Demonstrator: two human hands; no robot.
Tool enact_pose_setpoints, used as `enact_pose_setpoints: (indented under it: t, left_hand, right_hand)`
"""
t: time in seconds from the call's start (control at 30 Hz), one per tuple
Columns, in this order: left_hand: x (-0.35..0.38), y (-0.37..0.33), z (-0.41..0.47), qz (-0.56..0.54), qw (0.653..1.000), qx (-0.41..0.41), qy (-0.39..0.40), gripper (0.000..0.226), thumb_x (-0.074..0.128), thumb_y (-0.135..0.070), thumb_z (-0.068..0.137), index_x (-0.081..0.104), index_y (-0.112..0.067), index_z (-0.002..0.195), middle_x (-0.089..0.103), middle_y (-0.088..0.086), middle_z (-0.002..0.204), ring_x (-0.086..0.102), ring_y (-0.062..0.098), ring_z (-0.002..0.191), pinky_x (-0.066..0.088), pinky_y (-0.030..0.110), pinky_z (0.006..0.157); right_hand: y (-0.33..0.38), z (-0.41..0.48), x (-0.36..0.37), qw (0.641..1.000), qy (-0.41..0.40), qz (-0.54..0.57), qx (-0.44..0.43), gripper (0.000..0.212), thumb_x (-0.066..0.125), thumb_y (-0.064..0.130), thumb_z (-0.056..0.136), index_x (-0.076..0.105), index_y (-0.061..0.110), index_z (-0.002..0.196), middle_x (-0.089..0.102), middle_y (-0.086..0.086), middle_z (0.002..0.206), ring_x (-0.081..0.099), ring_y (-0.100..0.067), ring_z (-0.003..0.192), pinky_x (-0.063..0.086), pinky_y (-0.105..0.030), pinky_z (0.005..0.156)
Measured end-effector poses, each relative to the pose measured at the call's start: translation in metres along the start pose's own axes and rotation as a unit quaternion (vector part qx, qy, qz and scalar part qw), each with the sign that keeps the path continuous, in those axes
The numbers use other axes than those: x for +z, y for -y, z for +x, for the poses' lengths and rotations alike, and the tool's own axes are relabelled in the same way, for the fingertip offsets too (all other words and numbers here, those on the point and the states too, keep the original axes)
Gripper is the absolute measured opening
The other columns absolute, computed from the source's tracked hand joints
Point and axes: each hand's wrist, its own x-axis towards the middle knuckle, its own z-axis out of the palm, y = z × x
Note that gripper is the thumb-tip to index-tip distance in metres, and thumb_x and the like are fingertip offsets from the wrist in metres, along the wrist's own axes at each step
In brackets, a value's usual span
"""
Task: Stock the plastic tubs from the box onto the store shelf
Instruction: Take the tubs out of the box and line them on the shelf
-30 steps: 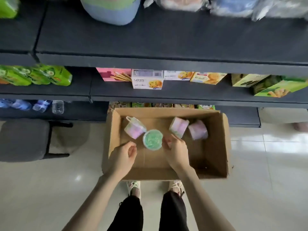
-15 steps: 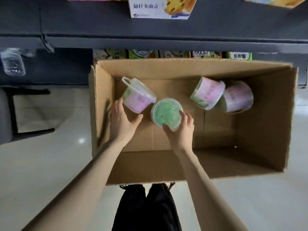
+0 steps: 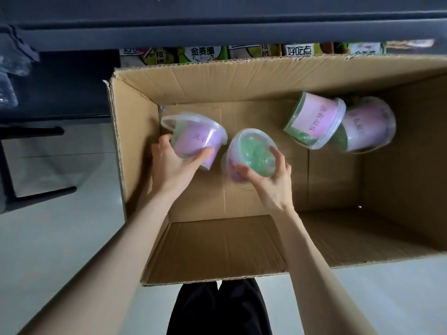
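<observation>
An open cardboard box [image 3: 135,131] sits on the floor below me. Inside lie several clear plastic tubs with pink labels and green contents. My left hand [image 3: 173,163] wraps around the leftmost tub [image 3: 197,139], which lies tilted on its side. My right hand [image 3: 268,177] grips the middle tub [image 3: 251,151], its lid facing up at me. Two more tubs lie on their sides at the box's back right, one [image 3: 314,119] leaning against the other [image 3: 368,125]. The dark store shelf [image 3: 217,27] runs across the top of the view.
Snack packages [image 3: 203,53] stand on the lowest shelf behind the box. A dark stool leg [image 3: 36,131] and clear bottles [image 3: 7,93] are at the left. Pale tiled floor [image 3: 60,238] surrounds the box. My dark trouser legs [image 3: 217,308] show below the box's near wall.
The view has dropped closer to the box. Both hands went from touching the tubs to closing around them: left on the leftmost tub, right on the green-lidded one.
</observation>
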Motion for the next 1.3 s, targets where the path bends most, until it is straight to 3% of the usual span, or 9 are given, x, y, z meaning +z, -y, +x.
enact_pose_setpoints:
  t: [0.17, 0.4, 0.5, 0.63, 0.87, 0.97, 1.07, 1.2, 1.3]
  left_hand:
    - [0.001, 0.013, -0.022, 0.020, 0.993, -0.111, 0.043, 0.094, 0.060, -0.078, 0.060, 0.047, -0.012, 0.125, 0.056, 0.006, 0.120, 0.054, 0.026, 0.108, 0.044, 0.032, 0.087]
    - [0.006, 0.021, -0.025, -0.059, 0.976, -0.183, 0.097, 0.095, 0.055, -0.085, 0.049, 0.054, -0.016, 0.115, 0.065, -0.002, 0.102, 0.063, 0.015, 0.088, 0.053, 0.031, 0.078]
    - [0.010, 0.020, -0.026, -0.089, 0.967, -0.203, 0.129, 0.102, 0.058, -0.083, 0.048, 0.048, -0.015, 0.122, 0.062, -0.006, 0.101, 0.061, 0.012, 0.092, 0.050, 0.027, 0.071]
    - [0.014, 0.022, -0.028, -0.144, 0.956, -0.215, 0.134, 0.112, 0.067, -0.079, 0.040, 0.044, -0.016, 0.129, 0.060, -0.004, 0.113, 0.058, 0.014, 0.105, 0.047, 0.036, 0.095]
    - [0.013, 0.022, -0.058, -0.182, 0.950, -0.248, 0.059, 0.149, 0.079, -0.076, 0.022, 0.011, -0.022, 0.143, 0.052, 0.003, 0.130, 0.055, 0.024, 0.116, 0.040, 0.043, 0.103]
    - [-0.001, 0.007, -0.088, -0.158, 0.962, -0.222, 0.035, 0.153, 0.076, -0.078, 0.024, -0.004, -0.031, 0.146, 0.049, 0.003, 0.138, 0.057, 0.026, 0.111, 0.039, 0.045, 0.102]
    - [-0.027, -0.015, -0.126, -0.018, 0.990, -0.133, -0.043, 0.131, 0.067, -0.087, 0.030, 0.024, -0.028, 0.139, 0.057, 0.000, 0.126, 0.059, 0.024, 0.098, 0.046, 0.038, 0.087]
    - [-0.056, -0.056, -0.178, -0.161, 0.986, -0.047, 0.022, 0.109, 0.087, -0.036, 0.056, 0.021, -0.021, 0.141, 0.051, -0.016, 0.100, 0.050, -0.026, 0.074, 0.034, -0.005, 0.068]
    - [-0.078, -0.098, -0.222, -0.190, 0.982, 0.009, 0.012, 0.096, 0.087, -0.033, 0.054, 0.030, -0.017, 0.129, 0.042, -0.022, 0.094, 0.050, -0.026, 0.071, 0.035, -0.005, 0.056]
  right_hand:
    - [0.000, 0.006, -0.018, 0.992, 0.066, 0.036, 0.097, 0.106, 0.072, 0.069, 0.051, 0.037, 0.024, 0.140, 0.055, 0.003, 0.124, 0.058, -0.006, 0.098, 0.041, -0.017, 0.072]
    - [-0.015, 0.003, 0.000, 0.977, -0.098, 0.140, 0.130, 0.095, 0.071, 0.066, 0.066, 0.032, 0.017, 0.137, 0.051, 0.004, 0.122, 0.053, -0.005, 0.094, 0.036, -0.015, 0.072]
    - [-0.019, -0.003, 0.012, 0.970, -0.054, 0.200, 0.125, 0.107, 0.076, 0.058, 0.063, 0.019, 0.022, 0.146, 0.047, 0.001, 0.136, 0.052, -0.010, 0.115, 0.040, -0.025, 0.096]
    - [-0.020, 0.003, 0.019, 0.971, -0.004, 0.217, 0.104, 0.121, 0.086, 0.033, 0.065, -0.002, 0.029, 0.148, 0.043, -0.002, 0.140, 0.049, -0.014, 0.123, 0.038, -0.036, 0.108]
    - [-0.009, -0.012, -0.003, 0.975, 0.006, 0.201, 0.094, 0.089, 0.082, 0.049, 0.057, 0.031, 0.028, 0.128, 0.058, 0.009, 0.116, 0.060, -0.006, 0.103, 0.051, -0.032, 0.090]
    - [0.001, -0.044, -0.024, 0.975, 0.021, 0.208, 0.070, 0.083, 0.078, 0.053, 0.057, 0.040, 0.024, 0.125, 0.060, 0.011, 0.110, 0.064, -0.001, 0.095, 0.050, -0.021, 0.074]
    - [0.016, -0.085, -0.053, 0.975, 0.028, 0.216, 0.048, 0.076, 0.077, 0.048, 0.061, 0.042, 0.023, 0.123, 0.061, 0.006, 0.110, 0.066, -0.002, 0.091, 0.050, -0.016, 0.069]
    - [0.046, -0.146, -0.104, 0.971, 0.026, 0.236, -0.009, 0.080, 0.081, 0.047, 0.057, 0.044, 0.020, 0.123, 0.063, -0.004, 0.114, 0.068, -0.012, 0.097, 0.056, -0.026, 0.079]
    - [0.077, -0.192, -0.150, 0.967, 0.007, 0.247, -0.064, 0.084, 0.081, 0.047, 0.054, 0.043, 0.018, 0.124, 0.062, -0.004, 0.113, 0.068, -0.006, 0.093, 0.054, -0.019, 0.070]
